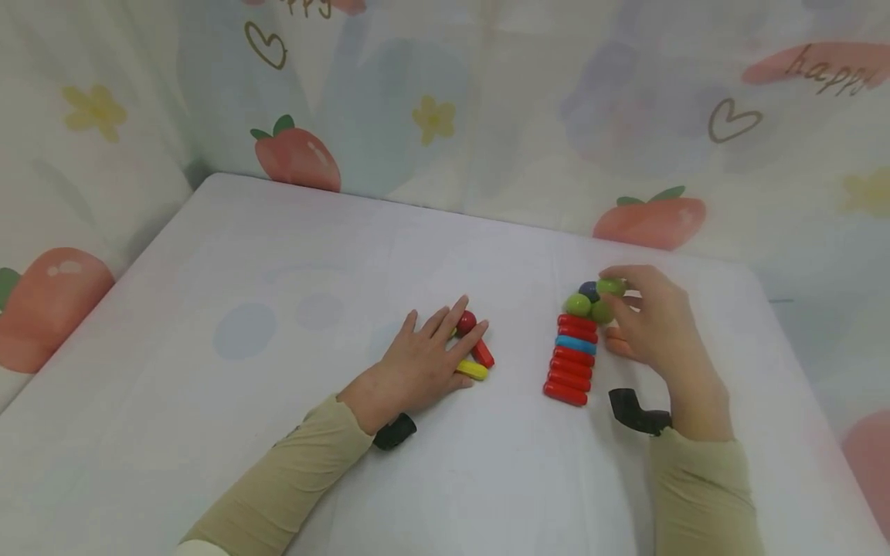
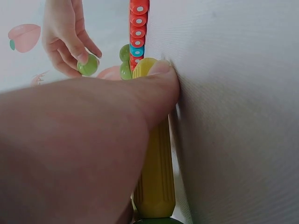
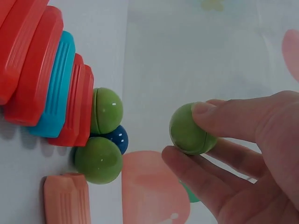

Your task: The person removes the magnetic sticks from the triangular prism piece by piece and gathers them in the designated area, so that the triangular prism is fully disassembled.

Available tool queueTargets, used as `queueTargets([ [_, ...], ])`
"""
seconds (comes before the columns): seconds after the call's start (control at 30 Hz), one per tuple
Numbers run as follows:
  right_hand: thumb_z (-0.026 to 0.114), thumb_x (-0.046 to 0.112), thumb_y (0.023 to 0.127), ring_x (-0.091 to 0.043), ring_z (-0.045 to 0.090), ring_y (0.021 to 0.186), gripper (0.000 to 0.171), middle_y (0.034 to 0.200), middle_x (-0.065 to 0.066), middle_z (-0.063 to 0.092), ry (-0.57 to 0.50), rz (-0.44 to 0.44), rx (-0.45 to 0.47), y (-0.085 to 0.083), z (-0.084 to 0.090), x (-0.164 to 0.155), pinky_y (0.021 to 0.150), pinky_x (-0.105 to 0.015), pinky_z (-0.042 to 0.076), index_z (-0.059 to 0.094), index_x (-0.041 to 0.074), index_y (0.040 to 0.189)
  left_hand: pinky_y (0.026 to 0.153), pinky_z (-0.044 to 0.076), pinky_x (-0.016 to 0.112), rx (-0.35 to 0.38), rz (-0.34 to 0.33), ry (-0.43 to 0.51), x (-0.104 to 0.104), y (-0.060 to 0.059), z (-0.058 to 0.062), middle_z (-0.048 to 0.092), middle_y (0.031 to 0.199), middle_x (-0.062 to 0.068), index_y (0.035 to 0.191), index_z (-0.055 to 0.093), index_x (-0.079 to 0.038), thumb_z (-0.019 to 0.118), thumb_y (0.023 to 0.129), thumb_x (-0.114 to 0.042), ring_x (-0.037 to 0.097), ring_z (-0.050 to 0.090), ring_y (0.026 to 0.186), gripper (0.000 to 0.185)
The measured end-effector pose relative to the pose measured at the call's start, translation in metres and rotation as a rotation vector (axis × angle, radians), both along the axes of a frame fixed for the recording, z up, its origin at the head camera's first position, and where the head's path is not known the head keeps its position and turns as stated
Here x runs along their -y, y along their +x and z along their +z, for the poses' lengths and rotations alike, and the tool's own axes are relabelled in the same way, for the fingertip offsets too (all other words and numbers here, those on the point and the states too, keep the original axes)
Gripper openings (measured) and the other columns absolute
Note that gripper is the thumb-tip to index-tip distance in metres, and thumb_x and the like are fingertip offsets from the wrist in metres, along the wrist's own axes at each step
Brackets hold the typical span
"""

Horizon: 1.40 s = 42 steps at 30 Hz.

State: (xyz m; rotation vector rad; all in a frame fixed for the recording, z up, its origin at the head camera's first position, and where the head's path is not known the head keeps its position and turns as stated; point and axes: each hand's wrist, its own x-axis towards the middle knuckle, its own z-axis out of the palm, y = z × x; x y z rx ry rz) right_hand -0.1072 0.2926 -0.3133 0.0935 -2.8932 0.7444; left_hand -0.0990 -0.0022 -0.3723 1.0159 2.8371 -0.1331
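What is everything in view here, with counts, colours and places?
Stick row: seven side by side, six red and one blue, right of centre on the table.
Balls at the row's far end: two green, one dark blue.
Green ball: one, pinched in the right hand's fingertips.
Loose sticks: one yellow, one red, by the left hand.
Red ball: one, at the left fingertips.
Table: one, white cover.
Backdrop: pale, fruit print.
Left hand: flat, thumb on the yellow stick.
Right hand: holds the green ball.
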Motion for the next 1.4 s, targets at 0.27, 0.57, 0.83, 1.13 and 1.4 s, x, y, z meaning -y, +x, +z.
queueTargets([
  [0.27,0.057,0.008,0.099,-0.043,0.050,0.125,0.037,0.133,-0.022,0.053,0.001,-0.050,-0.003,-0.004,-0.006,-0.007,0.095,-0.063,0.049,0.054,0.004,0.135,0.114,0.034,0.060,-0.011,-0.006,0.023,0.001,0.000,-0.001,0.006,0.167,0.013,0.160,0.013,-0.027,0.049,0.096,-0.059,0.030,0.032,0.148,0.080],
  [0.57,0.052,0.010,0.101,-0.045,0.049,0.126,0.039,0.137,-0.023,0.051,-0.018,-0.122,0.048,-0.008,-0.015,-0.017,0.099,-0.062,0.047,0.052,0.005,0.139,0.116,0.031,0.059,0.021,0.013,0.010,0.000,0.000,-0.001,0.002,0.168,0.011,0.161,0.009,-0.029,0.049,0.096,-0.060,0.029,0.028,0.149,0.082],
  [0.83,0.050,0.014,0.102,-0.048,0.049,0.124,0.043,0.138,-0.025,0.050,-0.028,-0.156,0.105,-0.015,-0.025,-0.023,0.101,-0.063,0.045,0.045,0.005,0.144,0.116,0.032,0.059,0.016,0.012,0.025,0.000,0.000,-0.003,0.003,0.168,0.010,0.161,0.010,-0.029,0.049,0.096,-0.060,0.029,0.029,0.149,0.082],
  [1.13,0.047,0.017,0.104,-0.048,0.049,0.125,0.038,0.137,-0.026,0.050,-0.057,-0.185,0.153,-0.021,-0.033,-0.026,0.101,-0.063,0.046,0.043,0.003,0.139,0.116,0.032,0.060,0.024,0.016,0.033,-0.001,-0.001,-0.005,0.003,0.168,0.010,0.161,0.009,-0.030,0.050,0.096,-0.059,0.029,0.029,0.149,0.082],
  [1.4,0.047,0.015,0.103,-0.047,0.046,0.124,0.035,0.135,-0.027,0.050,-0.007,-0.187,0.142,-0.024,-0.039,-0.029,0.101,-0.064,0.045,0.049,0.003,0.136,0.116,0.033,0.059,0.022,0.020,0.023,-0.001,-0.001,-0.004,0.003,0.168,0.010,0.161,0.009,-0.030,0.050,0.096,-0.060,0.028,0.029,0.149,0.082],
])
